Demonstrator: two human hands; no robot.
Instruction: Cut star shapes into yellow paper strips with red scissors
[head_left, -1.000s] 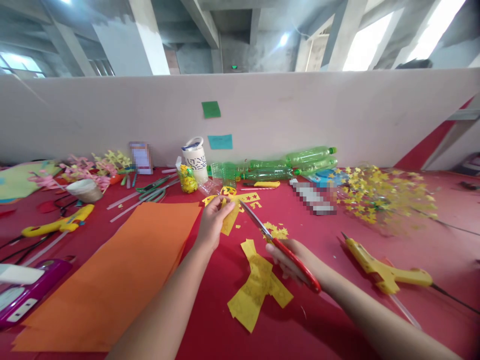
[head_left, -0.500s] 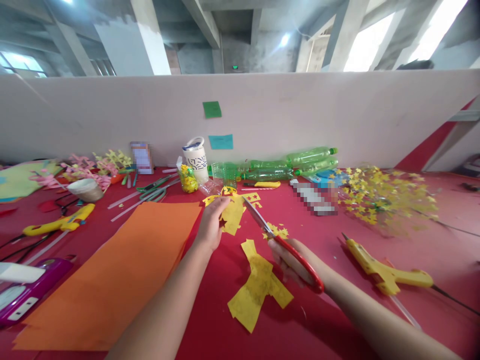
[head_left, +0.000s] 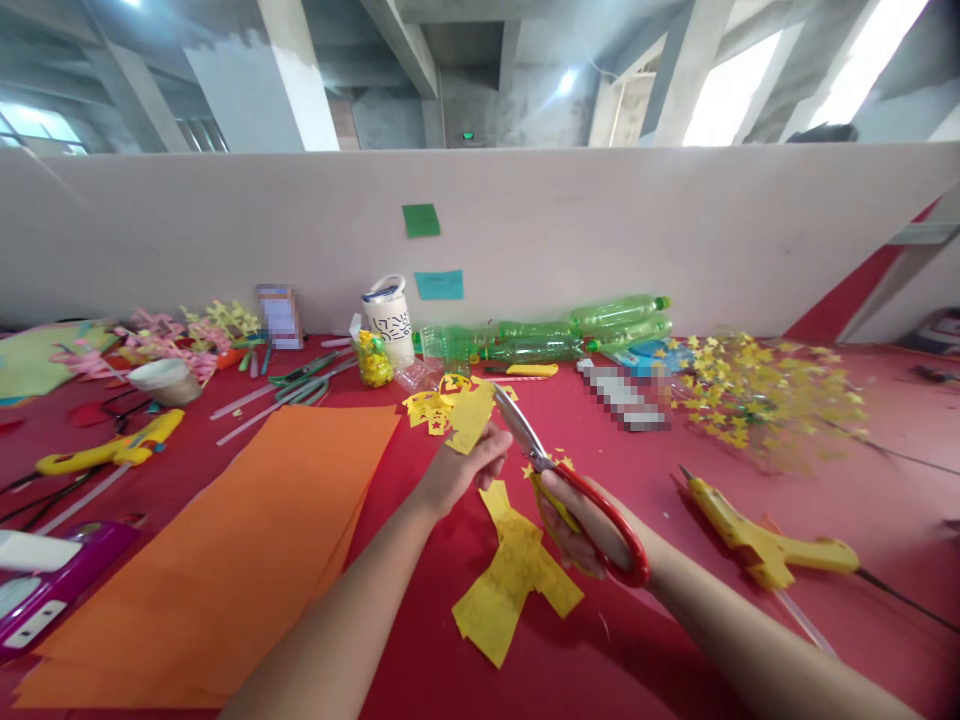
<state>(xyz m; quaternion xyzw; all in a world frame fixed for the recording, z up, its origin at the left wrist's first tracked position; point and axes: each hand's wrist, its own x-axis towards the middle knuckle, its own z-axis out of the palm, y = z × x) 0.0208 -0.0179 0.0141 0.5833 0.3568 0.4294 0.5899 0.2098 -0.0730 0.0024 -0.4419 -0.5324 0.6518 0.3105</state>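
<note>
My left hand (head_left: 466, 468) pinches a small piece of yellow craft sheet (head_left: 472, 412) and holds it raised above the table. In my right hand (head_left: 589, 530) are red-handled scissors (head_left: 523, 428), their blades close together and pointing up and left. The blade tips lie beside the right edge of the held piece; whether they touch it I cannot tell. Behind my left hand are yellow scraps with star-shaped holes (head_left: 431, 412). Overlapping yellow pieces (head_left: 510, 580) lie in front of both hands. Small cut stars (head_left: 564, 462) lie partly hidden behind the scissors.
Orange sheets (head_left: 225, 560) cover the table's left side. A yellow glue gun (head_left: 757, 540) lies at right, another glue gun (head_left: 120, 445) at left. At the back stand a white cup (head_left: 390, 325), green plastic bottles (head_left: 540, 340), a yellow cutter (head_left: 532, 371) and yellow star sprays (head_left: 742, 390).
My left hand has come nearer and turned, lifting the yellow piece away from the scraps behind it. The scissors stay in my right hand, almost in the same place.
</note>
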